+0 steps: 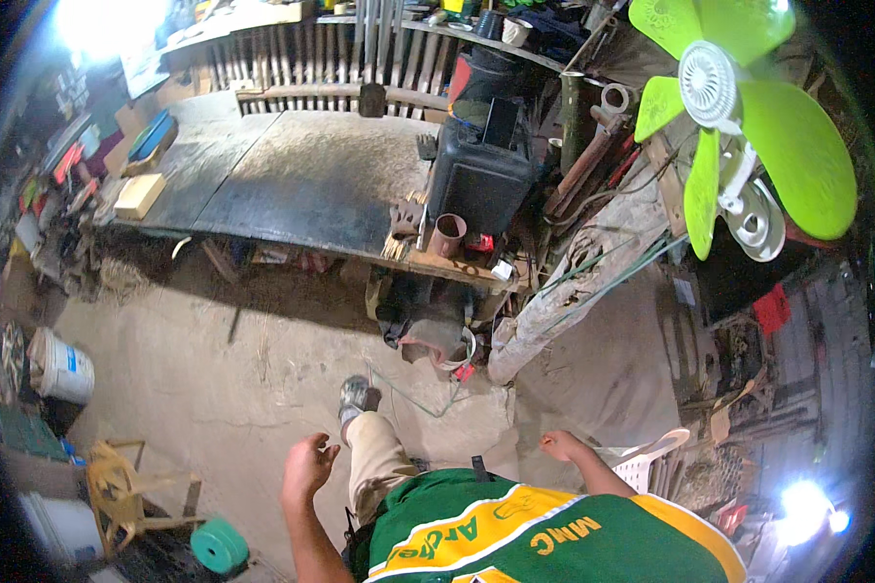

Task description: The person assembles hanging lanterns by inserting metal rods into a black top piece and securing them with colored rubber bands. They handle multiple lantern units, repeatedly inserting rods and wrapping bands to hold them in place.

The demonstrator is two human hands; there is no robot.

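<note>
My left hand (311,461) hangs beside my left leg, its fingers loosely bent and a little apart, with nothing seen in it. Out to the other side, my right hand (562,446) has its fingers curled in, and nothing shows in it. A white plastic chair (642,464) is the thing nearest to the right hand, just beyond the wrist. One shoe (360,394) of mine is forward on the floor. Neither hand touches anything that I can see.
Ahead runs a dusty dark worktable (306,209) with a black box-shaped case (481,165). A wooden post (574,291) and a green-bladed fan (707,83) stand right. Buckets (63,365), a yellowish wooden stool (117,496) and a green round container (218,545) are left. A thin hose (408,403) crosses the floor.
</note>
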